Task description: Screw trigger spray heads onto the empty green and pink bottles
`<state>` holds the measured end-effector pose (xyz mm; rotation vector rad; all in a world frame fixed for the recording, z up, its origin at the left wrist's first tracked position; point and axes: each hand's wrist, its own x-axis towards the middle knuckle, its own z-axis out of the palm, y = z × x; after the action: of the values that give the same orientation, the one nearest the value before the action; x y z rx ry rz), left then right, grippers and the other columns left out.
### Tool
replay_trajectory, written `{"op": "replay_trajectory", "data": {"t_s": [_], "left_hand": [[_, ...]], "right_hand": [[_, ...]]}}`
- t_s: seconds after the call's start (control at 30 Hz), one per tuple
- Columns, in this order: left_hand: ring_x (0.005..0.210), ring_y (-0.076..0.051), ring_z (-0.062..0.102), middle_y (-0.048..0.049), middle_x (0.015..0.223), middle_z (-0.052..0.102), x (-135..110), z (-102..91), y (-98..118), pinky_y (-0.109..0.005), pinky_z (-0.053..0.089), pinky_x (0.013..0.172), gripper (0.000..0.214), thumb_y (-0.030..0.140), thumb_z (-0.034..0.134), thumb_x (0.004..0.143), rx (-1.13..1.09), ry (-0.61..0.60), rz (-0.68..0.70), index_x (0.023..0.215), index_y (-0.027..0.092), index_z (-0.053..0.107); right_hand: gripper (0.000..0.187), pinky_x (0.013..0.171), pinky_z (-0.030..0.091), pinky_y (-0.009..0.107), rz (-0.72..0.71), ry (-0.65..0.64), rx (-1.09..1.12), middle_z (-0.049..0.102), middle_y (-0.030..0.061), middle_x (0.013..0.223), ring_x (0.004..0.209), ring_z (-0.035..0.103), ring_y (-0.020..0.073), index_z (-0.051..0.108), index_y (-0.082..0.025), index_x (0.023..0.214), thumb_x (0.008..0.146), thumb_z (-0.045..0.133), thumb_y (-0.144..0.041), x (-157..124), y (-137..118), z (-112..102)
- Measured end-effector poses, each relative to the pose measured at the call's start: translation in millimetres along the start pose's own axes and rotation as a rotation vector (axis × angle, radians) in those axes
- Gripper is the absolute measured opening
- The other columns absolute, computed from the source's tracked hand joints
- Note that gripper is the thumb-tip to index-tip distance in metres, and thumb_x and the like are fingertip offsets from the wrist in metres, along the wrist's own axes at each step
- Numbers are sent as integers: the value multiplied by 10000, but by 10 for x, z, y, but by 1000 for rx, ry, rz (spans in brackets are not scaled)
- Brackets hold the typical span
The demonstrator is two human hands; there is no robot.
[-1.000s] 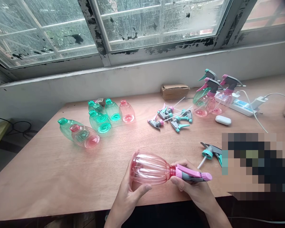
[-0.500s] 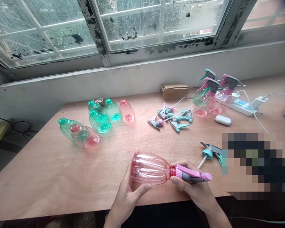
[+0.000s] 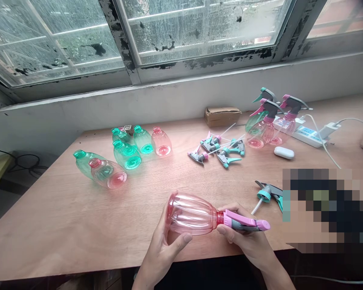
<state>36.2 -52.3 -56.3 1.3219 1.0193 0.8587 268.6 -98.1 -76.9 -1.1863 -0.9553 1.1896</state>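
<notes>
Head view: left hand (image 3: 165, 247) is cupping the bottle (image 3: 193, 214) low, right hand (image 3: 252, 243) gripping its sprayer (image 3: 245, 221), suiting likely light, slippery plastic.

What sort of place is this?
Probably a small, makeshift workroom. Signs: a wooden table set below a worn, patchy window frame, with headless spray bottles and loose trigger spray heads laid out on it.

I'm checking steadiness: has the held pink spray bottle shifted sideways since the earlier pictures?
No; against the cardboard box, the pink spray bottle shows no visible sideways shift.
</notes>
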Motion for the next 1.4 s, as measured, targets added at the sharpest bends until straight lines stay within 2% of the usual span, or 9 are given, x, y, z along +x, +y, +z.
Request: {"op": "replay_trajectory", "data": {"t_s": [0.27,0.5,0.67,0.8,0.97,1.07,1.2,1.3,1.4], "left_hand": [[1633,-350,184,-22,1768,274,-5,-23,-48,-538,195,1325,920,376,782,917,24,-23,16,1664,400,247],[1613,-354,256,8,1761,294,-18,33,-25,-506,242,1316,874,385,784,916,0,51,31,1639,446,298],[1628,-350,200,5,1772,262,10,-38,-93,-512,187,1329,936,355,810,897,69,3,64,1649,448,261],[1628,-362,197,-25,1765,284,26,-60,-78,-518,198,1328,935,387,805,896,30,-35,35,1660,394,267],[1588,-362,327,-7,1741,349,17,33,3,-524,259,1311,874,381,826,878,-19,53,-10,1621,414,366],[1596,-343,311,16,1737,357,17,57,12,-493,250,1316,849,379,821,883,-18,88,28,1608,434,384],[1621,-349,232,-12,1750,325,26,11,-9,-511,197,1328,978,388,867,834,17,24,26,1642,403,317],[1608,-367,270,-42,1746,331,30,-27,-35,-517,251,1312,917,436,824,870,-20,-12,25,1643,369,336],[1582,-369,336,-35,1754,309,31,-40,-75,-512,298,1296,865,394,797,905,-21,-11,24,1638,392,339]], "right_hand": [[229,583,361,291,-1,5,28,630,-45,734,596,465,141,772,-256,986,847,898,-386,-3,17,-1],[236,583,374,299,-7,-1,-15,603,-43,733,590,468,147,782,-248,980,843,894,-404,4,14,-12],[226,579,369,297,-11,-12,-11,608,-44,737,589,463,146,780,-248,974,850,890,-400,4,19,-14],[221,588,378,290,-3,-9,-9,637,-45,773,602,474,139,789,-264,987,844,898,-391,0,23,-7],[218,587,367,281,-2,-7,7,593,-61,702,594,454,137,782,-268,995,849,896,-382,0,17,-3],[233,585,358,282,-4,0,22,556,-68,653,587,438,140,777,-259,996,843,901,-383,1,15,-1],[225,581,366,288,-15,-2,5,630,-41,729,591,453,140,783,-248,988,850,892,-388,0,14,2],[225,580,375,288,-13,5,-13,637,-36,753,593,462,139,786,-246,984,848,890,-392,-2,21,-2],[242,583,377,290,-2,20,-7,584,-48,700,583,454,139,784,-235,969,839,897,-404,-2,37,-10]]}}
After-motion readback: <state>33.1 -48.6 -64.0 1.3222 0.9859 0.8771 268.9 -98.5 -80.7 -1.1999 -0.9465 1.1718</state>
